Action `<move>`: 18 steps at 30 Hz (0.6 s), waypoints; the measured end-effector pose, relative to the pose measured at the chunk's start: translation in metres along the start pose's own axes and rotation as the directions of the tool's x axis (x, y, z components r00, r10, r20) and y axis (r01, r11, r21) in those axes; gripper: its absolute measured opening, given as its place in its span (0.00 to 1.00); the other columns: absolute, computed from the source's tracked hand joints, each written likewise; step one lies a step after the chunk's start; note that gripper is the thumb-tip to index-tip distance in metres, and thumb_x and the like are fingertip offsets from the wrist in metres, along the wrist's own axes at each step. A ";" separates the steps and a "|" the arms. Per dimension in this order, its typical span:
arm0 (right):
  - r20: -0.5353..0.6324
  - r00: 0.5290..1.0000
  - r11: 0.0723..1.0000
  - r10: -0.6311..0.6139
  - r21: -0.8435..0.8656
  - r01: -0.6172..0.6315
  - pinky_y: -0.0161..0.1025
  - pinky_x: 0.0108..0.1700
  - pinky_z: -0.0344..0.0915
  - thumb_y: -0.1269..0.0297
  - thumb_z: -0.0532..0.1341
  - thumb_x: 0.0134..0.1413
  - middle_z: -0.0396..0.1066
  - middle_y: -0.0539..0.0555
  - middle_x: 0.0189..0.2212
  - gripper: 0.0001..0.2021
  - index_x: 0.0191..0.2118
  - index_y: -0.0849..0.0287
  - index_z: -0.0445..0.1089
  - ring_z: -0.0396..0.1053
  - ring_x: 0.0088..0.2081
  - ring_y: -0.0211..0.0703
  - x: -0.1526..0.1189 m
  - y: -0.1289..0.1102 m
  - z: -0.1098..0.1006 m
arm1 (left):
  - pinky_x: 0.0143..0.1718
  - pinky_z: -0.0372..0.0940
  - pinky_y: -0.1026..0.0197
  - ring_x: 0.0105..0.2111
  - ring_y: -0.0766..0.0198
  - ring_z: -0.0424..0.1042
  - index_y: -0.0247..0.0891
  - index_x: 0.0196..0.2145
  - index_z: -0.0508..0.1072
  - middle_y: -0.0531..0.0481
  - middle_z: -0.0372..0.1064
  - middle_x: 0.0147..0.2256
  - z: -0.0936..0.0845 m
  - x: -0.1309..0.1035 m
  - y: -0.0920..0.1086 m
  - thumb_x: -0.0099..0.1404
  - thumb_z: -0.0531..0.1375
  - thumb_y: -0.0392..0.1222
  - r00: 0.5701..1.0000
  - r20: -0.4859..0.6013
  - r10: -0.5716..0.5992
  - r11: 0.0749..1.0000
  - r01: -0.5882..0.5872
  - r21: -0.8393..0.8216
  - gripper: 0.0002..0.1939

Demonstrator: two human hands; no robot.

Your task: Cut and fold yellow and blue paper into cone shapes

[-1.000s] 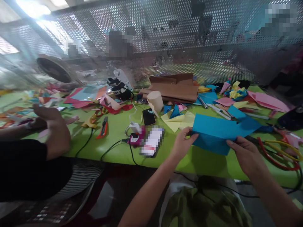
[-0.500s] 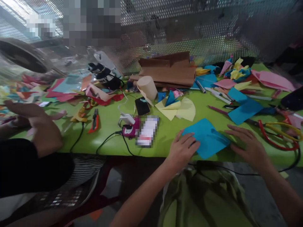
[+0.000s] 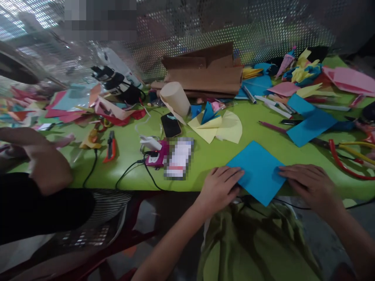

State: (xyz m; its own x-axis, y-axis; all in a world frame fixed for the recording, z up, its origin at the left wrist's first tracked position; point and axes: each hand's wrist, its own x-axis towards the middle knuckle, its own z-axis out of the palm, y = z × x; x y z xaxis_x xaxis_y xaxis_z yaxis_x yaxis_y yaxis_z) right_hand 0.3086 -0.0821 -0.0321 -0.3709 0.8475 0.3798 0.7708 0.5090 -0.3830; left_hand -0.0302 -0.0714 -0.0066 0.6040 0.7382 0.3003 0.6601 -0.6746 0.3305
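A square of blue paper (image 3: 260, 171) is at the table's front edge, one corner toward me and reaching past the edge. My left hand (image 3: 220, 182) is closed on its left corner, fingers on top and thumb lower down. At the right corner, my right hand (image 3: 312, 186) pinches the sheet between its fingertips and thumb; the thumb is partly hidden. Beyond the square lie cut pieces of pale yellow paper (image 3: 231, 127) with a small folded blue piece (image 3: 208, 113). To the right are a bent blue paper strip (image 3: 312, 127) and red-and-yellow-handled scissors (image 3: 334, 160).
A phone (image 3: 179, 158), a magenta power adapter (image 3: 158, 154) with cables and orange-handled cutters (image 3: 110, 146) lie to the left. Brown paper (image 3: 205, 82), a paper roll (image 3: 175, 97) and pens (image 3: 249, 94) are farther back. Another person's hand (image 3: 43, 160) is at far left.
The blue sheet has been turned and flattened, its near corner now past the table edge. My right hand has closed on its right corner; before, the fingers were spread apart.
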 end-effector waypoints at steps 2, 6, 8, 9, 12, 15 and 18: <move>0.016 1.000 1.000 0.008 -0.002 -0.008 0.54 0.52 0.68 0.63 0.59 0.68 0.82 0.49 0.50 0.13 0.51 0.44 0.78 0.78 0.51 0.53 -0.002 0.001 -0.001 | 0.51 0.68 0.50 0.52 0.54 0.74 0.42 0.58 0.74 0.45 0.77 0.55 -0.003 -0.002 -0.005 0.72 0.60 0.41 0.999 -0.031 -0.031 0.999 0.030 -0.014 0.18; 0.030 0.999 0.999 0.037 0.026 -0.038 0.53 0.52 0.68 0.63 0.61 0.66 0.82 0.51 0.49 0.12 0.50 0.45 0.79 0.77 0.51 0.54 -0.001 0.004 -0.001 | 0.47 0.69 0.52 0.46 0.56 0.75 0.43 0.54 0.77 0.45 0.79 0.48 -0.006 -0.002 -0.015 0.73 0.58 0.39 0.987 -0.074 -0.139 0.989 0.136 -0.050 0.14; 0.033 0.998 0.997 0.051 0.057 -0.053 0.53 0.52 0.68 0.63 0.61 0.66 0.82 0.52 0.48 0.12 0.50 0.46 0.79 0.77 0.49 0.54 0.001 0.004 -0.002 | 0.46 0.69 0.53 0.45 0.56 0.74 0.42 0.50 0.79 0.45 0.78 0.45 -0.007 0.000 -0.018 0.73 0.59 0.38 0.977 -0.078 -0.197 0.978 0.190 -0.091 0.12; 0.033 0.998 0.996 0.055 0.070 -0.058 0.53 0.51 0.69 0.64 0.61 0.65 0.82 0.53 0.47 0.12 0.50 0.46 0.79 0.77 0.49 0.54 0.002 0.003 -0.003 | 0.46 0.69 0.53 0.45 0.57 0.74 0.42 0.48 0.80 0.45 0.78 0.44 -0.007 0.002 -0.019 0.73 0.59 0.38 0.973 -0.076 -0.220 0.971 0.211 -0.115 0.11; 0.037 0.997 0.994 0.074 0.080 -0.077 0.52 0.50 0.70 0.63 0.61 0.65 0.81 0.53 0.46 0.12 0.49 0.46 0.79 0.76 0.46 0.54 0.007 0.003 -0.005 | 0.46 0.68 0.54 0.44 0.56 0.73 0.42 0.44 0.81 0.46 0.77 0.41 -0.009 0.007 -0.019 0.72 0.61 0.38 0.960 -0.069 -0.273 0.952 0.259 -0.164 0.08; 0.044 0.990 0.987 0.133 0.083 -0.136 0.51 0.48 0.70 0.61 0.61 0.65 0.80 0.53 0.44 0.09 0.47 0.46 0.78 0.75 0.46 0.54 0.010 0.003 -0.006 | 0.44 0.67 0.54 0.42 0.56 0.71 0.40 0.41 0.79 0.47 0.76 0.39 -0.009 0.013 -0.017 0.72 0.61 0.37 0.944 -0.056 -0.325 0.933 0.311 -0.179 0.06; 0.002 0.981 0.978 0.194 0.083 -0.193 0.48 0.45 0.70 0.59 0.62 0.65 0.79 0.54 0.40 0.06 0.43 0.49 0.76 0.75 0.43 0.52 0.016 0.002 -0.004 | 0.42 0.65 0.55 0.39 0.57 0.70 0.38 0.37 0.76 0.48 0.74 0.36 -0.008 0.020 -0.015 0.71 0.61 0.38 0.926 -0.056 -0.374 0.921 0.364 -0.139 0.05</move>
State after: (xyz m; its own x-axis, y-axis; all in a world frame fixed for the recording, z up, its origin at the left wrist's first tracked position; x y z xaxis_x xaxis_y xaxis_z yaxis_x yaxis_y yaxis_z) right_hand 0.3066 -0.0680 -0.0235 -0.2151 0.9303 0.2970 0.7825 0.3461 -0.5176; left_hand -0.0314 -0.0461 0.0018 0.2870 0.9359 0.2042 0.7660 -0.3522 0.5377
